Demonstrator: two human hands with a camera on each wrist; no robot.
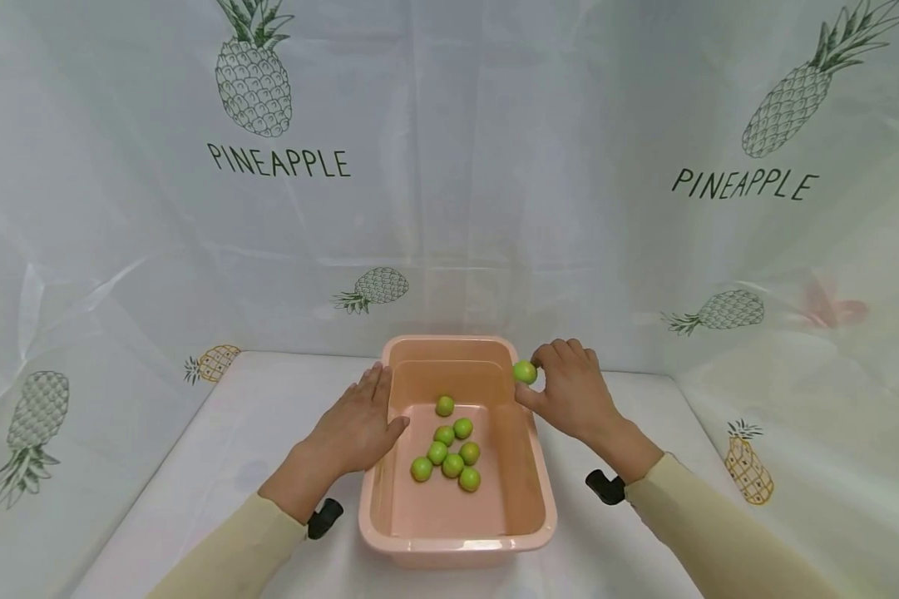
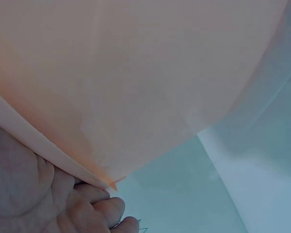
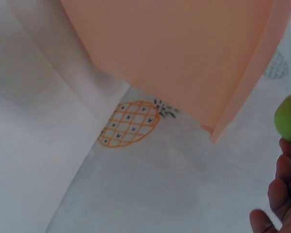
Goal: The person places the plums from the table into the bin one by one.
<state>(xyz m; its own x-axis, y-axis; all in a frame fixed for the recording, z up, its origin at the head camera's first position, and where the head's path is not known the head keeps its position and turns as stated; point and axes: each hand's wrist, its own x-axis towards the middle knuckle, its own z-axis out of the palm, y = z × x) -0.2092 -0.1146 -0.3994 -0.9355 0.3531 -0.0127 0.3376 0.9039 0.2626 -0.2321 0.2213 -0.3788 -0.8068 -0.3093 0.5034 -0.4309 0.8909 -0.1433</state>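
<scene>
A pink plastic basin point(image 1: 458, 545) stands in the middle of the table, with several small green round fruits point(image 1: 452, 465) loose on its floor. My left hand point(image 1: 355, 424) rests on the basin's left rim, fingers extended and thumb reaching over the inside. In the left wrist view its palm and fingers point(image 2: 117, 206) lie along the outside of the rim. My right hand point(image 1: 575, 391) pinches one green fruit point(image 1: 525, 372) between thumb and fingers at the basin's right rim, near the far corner. The right wrist view shows that fruit point(image 3: 289, 118) at the fingertips, outside the basin wall.
A white cloth covers the table point(image 1: 269, 416). Behind and at both sides hangs a whitish curtain point(image 1: 464, 208) printed with pineapples and lettering. Each wrist carries a small black device, one point(image 1: 325, 518) on the left and another point(image 1: 605, 487) on the right.
</scene>
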